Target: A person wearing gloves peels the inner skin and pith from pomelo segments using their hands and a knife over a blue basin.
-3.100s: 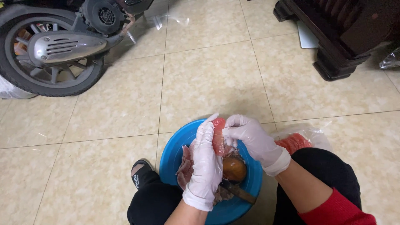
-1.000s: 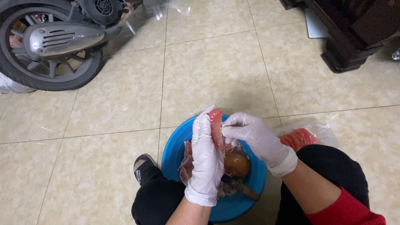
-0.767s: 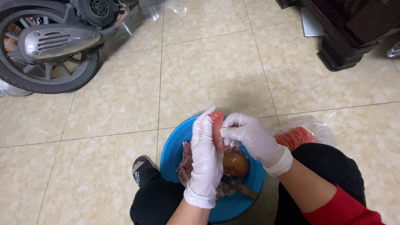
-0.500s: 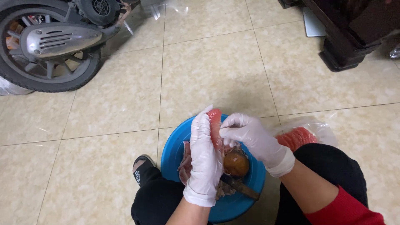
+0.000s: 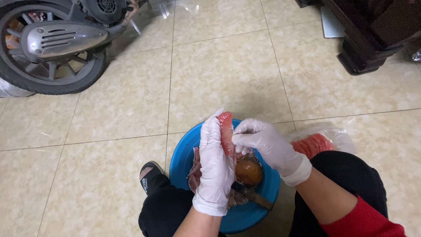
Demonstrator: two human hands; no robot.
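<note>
Over a blue basin (image 5: 184,162) on the tiled floor (image 5: 219,70), two hands in white gloves work on a pink, curved fruit segment (image 5: 226,131). Left hand (image 5: 215,166) stands upright with its fingers closed around the segment, whose rounded top pokes out above the fingertips. Right hand (image 5: 269,147) comes in from the right, its thumb and forefinger pinched together on the segment's edge at about mid-height, so both grips are closed on the same piece. Below the hands, inside the basin, lie pale pinkish peelings (image 5: 195,169), a round brown fruit or pit (image 5: 248,172), and a dark-handled knife (image 5: 252,196) lying slantwise toward the basin's lower right rim. Just beside the basin on the right, partly behind the person's knee, a clear plastic bag (image 5: 337,136) holds more pink segments (image 5: 312,145). A black sandal (image 5: 148,177) shows at the basin's left edge. Well apart at the upper left stands a scooter wheel (image 5: 48,48) with a silver exhaust cover, and at the upper right the foot of dark wooden furniture (image 5: 372,39)
</note>
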